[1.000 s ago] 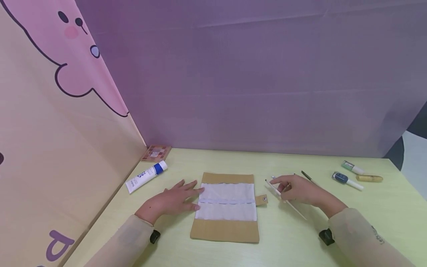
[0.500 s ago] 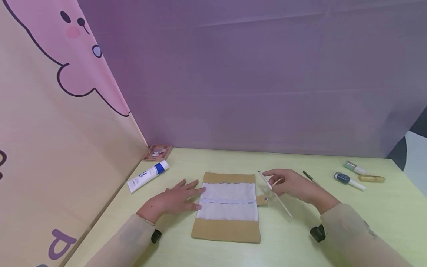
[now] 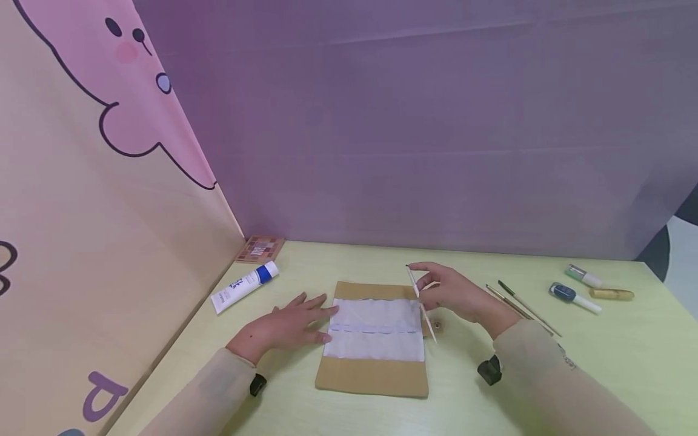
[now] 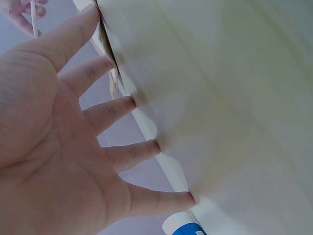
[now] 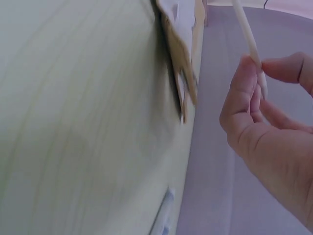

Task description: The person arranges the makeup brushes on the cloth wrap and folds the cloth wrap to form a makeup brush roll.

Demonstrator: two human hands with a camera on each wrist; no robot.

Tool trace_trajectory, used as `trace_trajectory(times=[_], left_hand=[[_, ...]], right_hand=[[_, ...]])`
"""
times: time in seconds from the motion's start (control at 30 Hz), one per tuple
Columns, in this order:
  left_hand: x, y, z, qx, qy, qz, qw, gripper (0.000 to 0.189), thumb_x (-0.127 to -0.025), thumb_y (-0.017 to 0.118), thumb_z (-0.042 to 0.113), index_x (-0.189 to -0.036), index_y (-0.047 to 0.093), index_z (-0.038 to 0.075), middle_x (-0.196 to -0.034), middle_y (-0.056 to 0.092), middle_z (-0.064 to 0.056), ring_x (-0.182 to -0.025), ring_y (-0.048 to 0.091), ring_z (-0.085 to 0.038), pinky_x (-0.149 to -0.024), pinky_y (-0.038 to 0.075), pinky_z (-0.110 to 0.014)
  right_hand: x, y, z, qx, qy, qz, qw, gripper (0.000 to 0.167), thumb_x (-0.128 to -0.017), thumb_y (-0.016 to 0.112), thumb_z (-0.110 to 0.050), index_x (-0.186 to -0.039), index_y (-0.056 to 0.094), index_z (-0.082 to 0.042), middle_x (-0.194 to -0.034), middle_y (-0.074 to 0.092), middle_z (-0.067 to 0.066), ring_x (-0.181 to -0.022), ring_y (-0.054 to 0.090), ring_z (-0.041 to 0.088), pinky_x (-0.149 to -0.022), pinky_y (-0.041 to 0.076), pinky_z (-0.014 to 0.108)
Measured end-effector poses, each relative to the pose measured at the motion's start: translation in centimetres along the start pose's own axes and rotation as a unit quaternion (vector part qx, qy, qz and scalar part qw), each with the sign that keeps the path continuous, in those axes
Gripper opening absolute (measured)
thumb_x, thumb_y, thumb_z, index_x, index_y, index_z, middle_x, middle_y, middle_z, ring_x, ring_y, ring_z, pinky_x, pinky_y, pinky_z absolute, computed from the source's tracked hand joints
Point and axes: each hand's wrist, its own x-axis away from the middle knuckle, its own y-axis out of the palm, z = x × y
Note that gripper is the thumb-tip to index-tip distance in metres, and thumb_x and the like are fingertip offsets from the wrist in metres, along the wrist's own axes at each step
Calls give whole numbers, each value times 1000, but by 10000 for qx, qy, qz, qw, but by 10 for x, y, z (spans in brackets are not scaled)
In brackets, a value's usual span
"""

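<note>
You sit at a pale yellow table (image 3: 371, 416), a purple backdrop (image 3: 382, 127) rising beyond the tan case (image 3: 372, 376) and a cream panel (image 3: 114, 236), printed with a pink cartoon figure (image 3: 131, 127), standing well to its left. One case, its middle faced in white, lies spread flat, with one snap tab (image 3: 437, 326) jutting from its right side. Left of the case: one white tube (image 3: 238, 292) with a blue band and, farther back, one checkered palette (image 3: 260, 249). Right of it: two slim sticks (image 3: 518, 309) side by side and, farther out, two small bottles (image 3: 563, 292) with white caps and one tan cylinder (image 3: 612, 294). Your right hand (image 3: 452, 293) pinches one slender white rod (image 3: 412, 280) between thumb and fingers, above the case's right edge. Its dark tip points away from you and slightly left; its long axis runs close to the line of that edge, its tilt hard to tell. At the case's left edge, your left hand (image 3: 286, 324) spreads its fingers apart, thumb touching the case.
</note>
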Motion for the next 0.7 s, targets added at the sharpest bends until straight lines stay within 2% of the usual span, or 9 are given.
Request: trace_trajectory(times=[0.27,0.4,0.7], left_hand=[[-1,1,-1,-11,-61,-20,10000,66,-105,61,56,-165,41,37,-181,21,-5,-165,14,-54,-110,18,-95],[-2,1,-2,-18,-79,-19,10000,66,-105,61,56,-165,42,38,-181,21,-5,-165,14,-53,-110,18,-95],[-4,1,-3,-12,-104,-6,9999,67,-104,62,57,-165,41,40,-181,22,-4,-166,14,-51,-111,19,-94]], right_hand=[[-31,32,-7,-587,98,339,9977,87,-91,63,3,-168,29,-17,-118,52,12,-94,68,22,-91,64,37],[-45,52,-14,-797,53,532,9954,87,-93,63,4,-169,27,-17,-114,52,11,-91,68,20,-88,66,37],[-78,93,-23,-1208,122,1267,9845,83,-95,66,7,-167,32,-17,-108,56,10,-85,70,22,-88,68,43]])
